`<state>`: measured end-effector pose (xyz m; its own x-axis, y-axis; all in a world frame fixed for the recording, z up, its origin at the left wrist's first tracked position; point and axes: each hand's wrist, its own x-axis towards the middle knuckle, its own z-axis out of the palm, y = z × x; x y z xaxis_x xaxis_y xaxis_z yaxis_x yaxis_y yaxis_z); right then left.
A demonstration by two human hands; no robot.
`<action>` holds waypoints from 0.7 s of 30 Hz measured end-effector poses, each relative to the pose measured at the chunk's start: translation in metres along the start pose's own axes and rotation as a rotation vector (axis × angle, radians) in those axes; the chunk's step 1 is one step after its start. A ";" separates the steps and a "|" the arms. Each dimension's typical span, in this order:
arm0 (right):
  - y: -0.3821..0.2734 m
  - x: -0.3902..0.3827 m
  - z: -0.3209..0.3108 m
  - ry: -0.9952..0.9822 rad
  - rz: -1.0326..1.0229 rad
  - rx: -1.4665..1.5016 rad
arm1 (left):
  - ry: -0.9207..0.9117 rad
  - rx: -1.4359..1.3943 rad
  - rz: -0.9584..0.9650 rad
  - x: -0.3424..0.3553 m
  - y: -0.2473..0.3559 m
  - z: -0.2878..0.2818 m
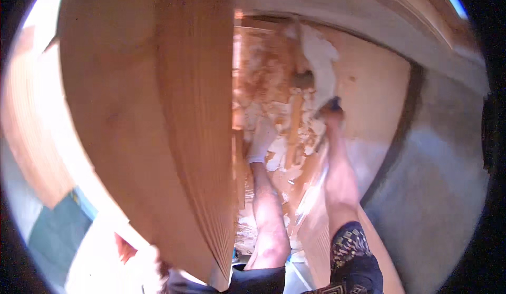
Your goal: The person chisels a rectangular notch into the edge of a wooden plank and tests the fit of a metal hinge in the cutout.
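My left hand (261,140), in what looks like a pale glove, reaches to a brown surface (263,62) covered with white flakes (278,151); its fingers are blurred. Farther right, my right hand (333,116) is closed around a dark tool (331,104), too smeared to tell its kind. Just beyond the tool, a white strip (322,56) runs up along the surface. Between the hands and farther off is a small dark, blocky thing (302,79). Neither hand touches it.
A tall wooden panel (195,109) stands close on my left and hides part of the surface. A grey wall (432,151) curves along the right. A pale board (377,83) borders the flaked area. Something green (58,230) lies at the lower left.
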<state>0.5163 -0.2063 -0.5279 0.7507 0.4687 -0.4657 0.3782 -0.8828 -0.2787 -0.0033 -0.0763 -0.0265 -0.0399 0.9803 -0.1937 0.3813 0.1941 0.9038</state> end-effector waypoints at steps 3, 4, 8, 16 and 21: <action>-0.080 -0.123 0.002 -0.220 0.233 0.664 | 0.025 0.049 -0.084 -0.004 0.008 -0.018; -0.073 -0.126 -0.011 -0.217 0.210 0.786 | 0.034 -0.012 -0.101 -0.004 0.007 -0.023; -0.155 -0.230 -0.100 -0.370 0.299 0.838 | 0.083 -0.081 -0.189 -0.006 0.013 -0.035; -0.301 -0.347 -0.297 -0.667 -0.037 1.224 | -0.190 -0.474 -0.412 0.031 0.033 -0.047; -0.373 -0.372 -0.315 -0.778 -0.213 1.213 | -0.207 -0.339 -0.280 0.046 0.035 -0.035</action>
<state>0.2665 -0.0618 0.0145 0.1139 0.8313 -0.5441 -0.5340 -0.4106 -0.7391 -0.0243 -0.0228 0.0099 0.0997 0.8671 -0.4880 0.0581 0.4845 0.8728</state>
